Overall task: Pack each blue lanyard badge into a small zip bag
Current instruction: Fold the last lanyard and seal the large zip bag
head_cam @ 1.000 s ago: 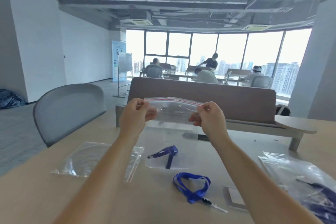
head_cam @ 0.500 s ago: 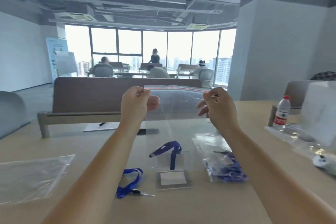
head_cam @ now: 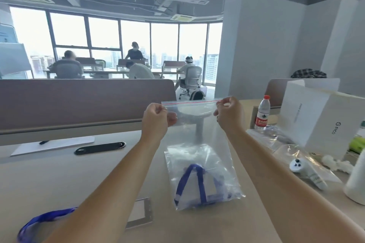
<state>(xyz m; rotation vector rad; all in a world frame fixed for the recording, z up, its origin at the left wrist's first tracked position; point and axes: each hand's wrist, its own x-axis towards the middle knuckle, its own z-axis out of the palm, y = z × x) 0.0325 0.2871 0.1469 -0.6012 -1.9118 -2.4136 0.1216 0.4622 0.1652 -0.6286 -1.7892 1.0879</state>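
Plastic, thin, clear and glossy, forms the zip bag [head_cam: 199, 140] held up above the pale, smooth surface [head_cam: 79, 173]; a red line runs along its straight seal strip. Low in the bag a blue lanyard [head_cam: 197, 181], a flat woven ribbon, stands in a loop over a pale card shape. The plastic there is crumpled, and whether a second bag lies behind it is hard to make out. Another blue lanyard [head_cam: 39, 221] lies at the near left, partly hidden by the left forearm, near a clear rectangular badge holder [head_cam: 142, 213]. Both arms reach forward. The left hand [head_cam: 158, 117] pinches the bag's top left corner with curled fingers; the right hand [head_cam: 229, 113] pinches the top right corner, and the strip runs taut between them.
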